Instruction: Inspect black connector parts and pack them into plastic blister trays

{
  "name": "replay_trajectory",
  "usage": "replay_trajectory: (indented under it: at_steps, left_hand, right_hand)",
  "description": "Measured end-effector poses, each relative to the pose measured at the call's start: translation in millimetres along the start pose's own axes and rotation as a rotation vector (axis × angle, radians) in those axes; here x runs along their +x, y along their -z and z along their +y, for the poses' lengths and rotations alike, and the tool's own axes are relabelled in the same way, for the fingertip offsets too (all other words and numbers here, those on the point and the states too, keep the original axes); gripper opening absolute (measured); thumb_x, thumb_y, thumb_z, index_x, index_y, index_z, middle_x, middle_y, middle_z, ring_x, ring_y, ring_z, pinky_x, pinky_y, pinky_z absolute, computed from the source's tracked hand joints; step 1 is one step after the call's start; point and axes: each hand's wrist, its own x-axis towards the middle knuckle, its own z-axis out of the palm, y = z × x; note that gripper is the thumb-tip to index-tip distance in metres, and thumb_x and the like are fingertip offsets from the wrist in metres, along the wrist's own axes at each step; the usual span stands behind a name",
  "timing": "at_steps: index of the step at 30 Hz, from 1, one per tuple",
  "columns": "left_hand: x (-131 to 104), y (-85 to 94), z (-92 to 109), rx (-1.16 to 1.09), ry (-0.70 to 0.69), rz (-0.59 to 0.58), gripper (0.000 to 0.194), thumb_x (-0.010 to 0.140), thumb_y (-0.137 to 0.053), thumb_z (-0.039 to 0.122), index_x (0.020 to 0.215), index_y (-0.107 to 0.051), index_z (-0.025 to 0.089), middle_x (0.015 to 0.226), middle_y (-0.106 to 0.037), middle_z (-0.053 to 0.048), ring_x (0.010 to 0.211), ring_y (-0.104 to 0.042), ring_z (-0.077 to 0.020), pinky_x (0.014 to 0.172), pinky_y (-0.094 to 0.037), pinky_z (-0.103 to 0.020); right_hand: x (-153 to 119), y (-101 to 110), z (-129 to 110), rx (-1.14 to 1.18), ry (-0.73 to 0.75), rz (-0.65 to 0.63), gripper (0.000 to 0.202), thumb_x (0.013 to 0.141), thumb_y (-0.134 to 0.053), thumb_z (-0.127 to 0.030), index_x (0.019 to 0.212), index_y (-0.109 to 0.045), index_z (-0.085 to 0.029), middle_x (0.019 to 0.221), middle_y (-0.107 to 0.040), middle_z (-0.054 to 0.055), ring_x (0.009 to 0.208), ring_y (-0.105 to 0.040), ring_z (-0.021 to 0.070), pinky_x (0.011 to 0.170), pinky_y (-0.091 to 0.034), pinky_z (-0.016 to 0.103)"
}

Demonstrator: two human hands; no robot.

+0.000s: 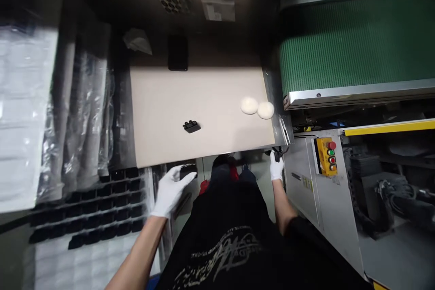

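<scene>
My left hand [171, 191], in a white glove, is below the table's front edge at the left. Its thumb and fingers are curved and apart; a dark patch shows in the gap, and nothing is plainly held. At the table's front right corner, my right hand [277, 168], also gloved, is closed around a small black object [277, 154] whose kind I cannot make out. A small black part with raised knobs [191, 126] lies on the beige tabletop [204, 90]. Two round white pads [249, 105] sit side by side towards the right.
A green conveyor belt [356, 45] runs at the right, above a yellow button box [326, 157]. Trays of black parts [102, 208] stand at lower left, beside hanging plastic-wrapped sheets [78, 108]. A black rectangular item [177, 53] and a crumpled white piece [137, 41] lie at the back.
</scene>
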Motion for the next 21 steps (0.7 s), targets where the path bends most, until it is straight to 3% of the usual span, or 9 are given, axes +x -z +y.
replay_trajectory:
  at_steps: [2, 5, 7, 10, 13, 16, 19, 21]
  left_hand:
    - [-27, -33.2, -17, -0.026, 0.052, -0.088, 0.064, 0.066, -0.086, 0.061, 0.107, -0.068, 0.016, 0.101, -0.076, -0.009, 0.089, -0.07, -0.0217, 0.082, -0.058, -0.034]
    - [-48, -83.4, -47, 0.052, 0.107, -0.122, 0.06, 0.076, -0.078, 0.065, 0.105, -0.066, 0.014, 0.09, -0.073, -0.008, 0.077, -0.067, -0.0195, 0.071, -0.054, -0.031]
    - [-47, -108.6, -67, 0.13, 0.129, -0.045, 0.05, 0.077, -0.083, 0.051, 0.103, -0.065, 0.013, 0.091, -0.073, -0.01, 0.082, -0.068, -0.0217, 0.076, -0.054, -0.033]
    - [-38, -128.1, -91, 0.276, 0.166, 0.049, 0.04, 0.075, -0.088, 0.024, 0.105, -0.065, 0.013, 0.105, -0.074, -0.016, 0.103, -0.069, -0.0282, 0.096, -0.053, -0.041]
    - [-34, -132.1, -110, 0.348, 0.189, 0.051, 0.033, 0.084, -0.082, 0.022, 0.111, -0.067, 0.012, 0.115, -0.072, -0.015, 0.115, -0.067, -0.0296, 0.108, -0.049, -0.05]
    - [-39, -125.0, -125, 0.332, 0.203, 0.048, 0.03, 0.094, -0.076, 0.032, 0.117, -0.068, 0.014, 0.12, -0.07, -0.011, 0.117, -0.066, -0.0275, 0.108, -0.051, -0.051]
    - [-48, -106.5, -139, 0.235, 0.227, 0.071, 0.029, 0.096, -0.075, 0.036, 0.113, -0.068, 0.014, 0.113, -0.07, -0.009, 0.106, -0.068, -0.0237, 0.098, -0.056, -0.045]
    - [-57, -90.5, -149, 0.123, 0.25, 0.054, 0.028, 0.097, -0.073, 0.041, 0.101, -0.067, 0.014, 0.096, -0.07, -0.005, 0.088, -0.068, -0.0186, 0.085, -0.058, -0.037]
  right_hand:
    - [-22, 35, 6, -0.019, 0.005, -0.073, 0.065, 0.084, -0.056, -0.069, 0.115, -0.065, -0.013, 0.113, -0.074, 0.019, 0.105, -0.066, 0.028, 0.099, -0.052, 0.04]
    - [-48, 79, 13, -0.255, 0.098, -0.394, 0.054, 0.086, -0.06, -0.068, 0.101, -0.068, -0.017, 0.093, -0.075, 0.011, 0.089, -0.067, 0.0255, 0.085, -0.053, 0.035]
    - [-54, 94, 13, -0.55, 0.171, -0.628, 0.044, 0.092, -0.059, -0.06, 0.104, -0.069, -0.018, 0.088, -0.075, 0.008, 0.085, -0.068, 0.0247, 0.081, -0.052, 0.033]
    - [-53, 93, 1, -0.969, 0.32, -0.894, 0.04, 0.095, -0.062, -0.05, 0.118, -0.072, -0.018, 0.109, -0.077, 0.014, 0.099, -0.073, 0.0272, 0.087, -0.051, 0.033]
    - [-50, 75, -23, -1.131, 0.459, -1.027, 0.047, 0.099, -0.056, -0.057, 0.111, -0.078, -0.017, 0.116, -0.078, 0.019, 0.108, -0.075, 0.0315, 0.089, -0.051, 0.035]
    - [-52, 54, -49, -1.226, 0.527, -1.037, 0.056, 0.096, -0.056, -0.066, 0.107, -0.082, -0.017, 0.111, -0.08, 0.02, 0.109, -0.077, 0.0352, 0.087, -0.054, 0.036]
    - [-54, 39, -67, -1.324, 0.605, -1.018, 0.061, 0.093, -0.058, -0.069, 0.107, -0.083, -0.014, 0.112, -0.08, 0.023, 0.11, -0.077, 0.0369, 0.088, -0.055, 0.037]
    - [-53, 34, -75, -1.326, 0.646, -1.025, 0.061, 0.091, -0.062, -0.067, 0.105, -0.083, -0.012, 0.11, -0.08, 0.024, 0.108, -0.077, 0.0359, 0.087, -0.055, 0.036]
